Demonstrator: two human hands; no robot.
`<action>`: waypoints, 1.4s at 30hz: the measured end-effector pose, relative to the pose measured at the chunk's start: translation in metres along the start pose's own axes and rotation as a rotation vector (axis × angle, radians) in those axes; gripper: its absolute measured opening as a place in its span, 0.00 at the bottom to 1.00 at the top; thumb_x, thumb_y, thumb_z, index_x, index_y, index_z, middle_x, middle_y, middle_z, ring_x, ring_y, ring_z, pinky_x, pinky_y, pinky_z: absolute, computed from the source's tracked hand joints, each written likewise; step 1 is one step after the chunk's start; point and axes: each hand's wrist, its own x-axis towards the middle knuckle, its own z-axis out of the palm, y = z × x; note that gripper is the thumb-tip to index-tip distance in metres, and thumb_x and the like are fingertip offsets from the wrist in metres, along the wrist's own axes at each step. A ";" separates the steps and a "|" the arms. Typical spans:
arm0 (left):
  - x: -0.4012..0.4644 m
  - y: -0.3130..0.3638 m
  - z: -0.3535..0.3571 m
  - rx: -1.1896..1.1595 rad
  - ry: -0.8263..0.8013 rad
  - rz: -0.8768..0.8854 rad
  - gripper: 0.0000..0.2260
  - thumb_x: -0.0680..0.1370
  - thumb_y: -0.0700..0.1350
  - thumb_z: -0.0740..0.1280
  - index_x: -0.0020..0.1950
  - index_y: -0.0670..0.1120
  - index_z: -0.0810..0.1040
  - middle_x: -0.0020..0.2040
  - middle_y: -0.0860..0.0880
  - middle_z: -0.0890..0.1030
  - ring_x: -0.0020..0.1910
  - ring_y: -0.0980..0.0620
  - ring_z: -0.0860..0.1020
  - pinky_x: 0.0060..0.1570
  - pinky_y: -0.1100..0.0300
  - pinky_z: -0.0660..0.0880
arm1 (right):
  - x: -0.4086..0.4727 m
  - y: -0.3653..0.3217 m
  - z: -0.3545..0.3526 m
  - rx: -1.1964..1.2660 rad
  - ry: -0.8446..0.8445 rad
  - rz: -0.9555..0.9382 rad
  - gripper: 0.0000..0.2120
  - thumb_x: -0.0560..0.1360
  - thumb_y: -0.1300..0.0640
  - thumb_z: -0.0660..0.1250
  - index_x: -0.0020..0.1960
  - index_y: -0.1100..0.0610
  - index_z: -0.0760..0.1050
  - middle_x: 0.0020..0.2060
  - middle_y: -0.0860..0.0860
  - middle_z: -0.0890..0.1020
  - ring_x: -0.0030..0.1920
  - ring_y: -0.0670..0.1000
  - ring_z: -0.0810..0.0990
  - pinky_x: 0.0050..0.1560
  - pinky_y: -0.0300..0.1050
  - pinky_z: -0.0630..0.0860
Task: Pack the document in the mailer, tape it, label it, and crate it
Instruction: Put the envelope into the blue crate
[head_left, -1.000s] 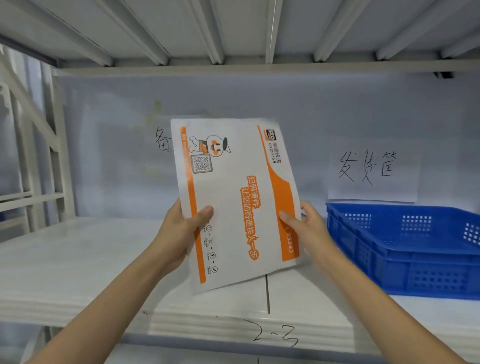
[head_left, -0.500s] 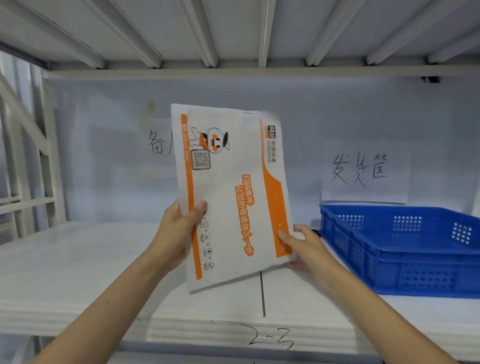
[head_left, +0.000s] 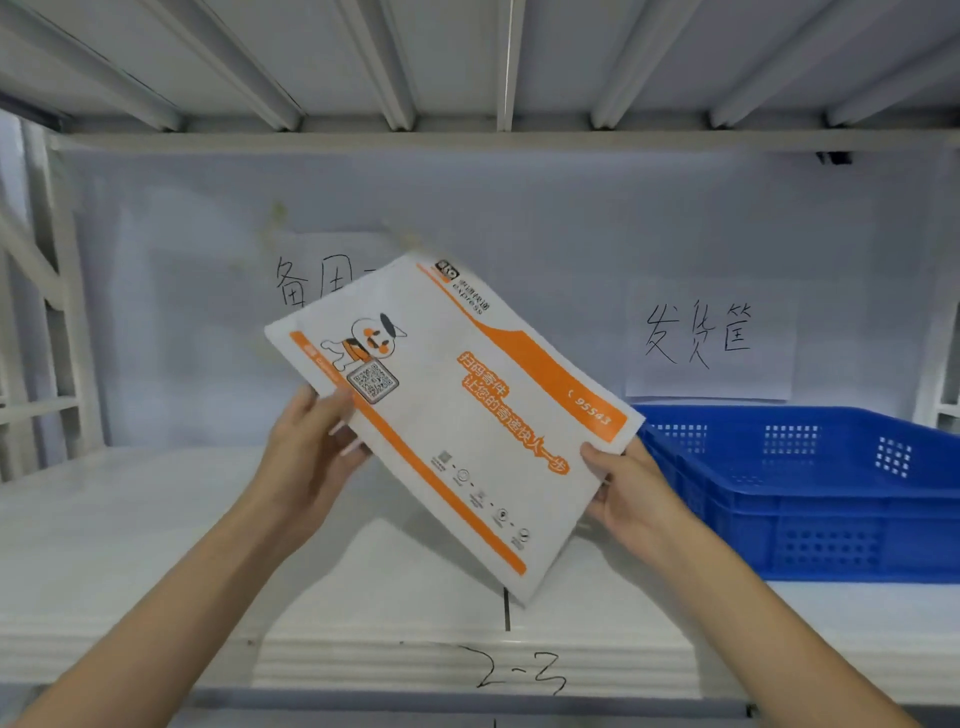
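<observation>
A flat white and orange mailer (head_left: 452, 421), printed with a cartoon figure, a QR code and orange text, is held in the air above the white shelf (head_left: 130, 545). It is tilted, its top corner leaning right. My left hand (head_left: 311, 457) grips its left edge near the QR code. My right hand (head_left: 628, 493) grips its lower right corner. A blue plastic crate (head_left: 810, 488) stands on the shelf just right of my right hand. No document, tape or label shows.
Two paper signs with handwritten characters hang on the back wall, one (head_left: 322, 280) partly behind the mailer and one (head_left: 711, 338) above the crate. A ribbed shelf underside runs overhead. White frame posts (head_left: 57, 322) stand at far left. "2-3" is written on the shelf's front edge.
The mailer has turned clockwise from nearly upright to a slanted lie and dropped lower. My left hand has shifted up its left edge to near the QR code; my right hand keeps the lower right corner.
</observation>
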 end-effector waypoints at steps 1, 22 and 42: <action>0.002 0.006 -0.008 -0.004 0.001 0.005 0.12 0.81 0.43 0.61 0.63 0.50 0.77 0.60 0.50 0.83 0.55 0.50 0.82 0.55 0.51 0.77 | 0.000 -0.007 -0.002 -0.022 0.000 -0.012 0.17 0.80 0.66 0.61 0.65 0.52 0.73 0.55 0.52 0.85 0.56 0.55 0.83 0.43 0.51 0.81; -0.015 -0.041 0.074 0.191 -0.323 -0.372 0.14 0.75 0.47 0.72 0.57 0.40 0.81 0.45 0.38 0.86 0.34 0.50 0.83 0.36 0.61 0.82 | -0.012 -0.164 -0.090 -0.706 0.212 -0.357 0.11 0.81 0.51 0.60 0.63 0.46 0.70 0.54 0.47 0.82 0.51 0.53 0.83 0.49 0.53 0.80; 0.009 -0.119 0.239 0.285 -0.334 -0.197 0.23 0.76 0.45 0.71 0.69 0.52 0.69 0.46 0.53 0.87 0.34 0.53 0.76 0.38 0.57 0.73 | -0.013 -0.207 -0.264 -0.813 0.345 0.085 0.13 0.80 0.64 0.63 0.61 0.51 0.70 0.52 0.53 0.84 0.49 0.55 0.85 0.39 0.49 0.82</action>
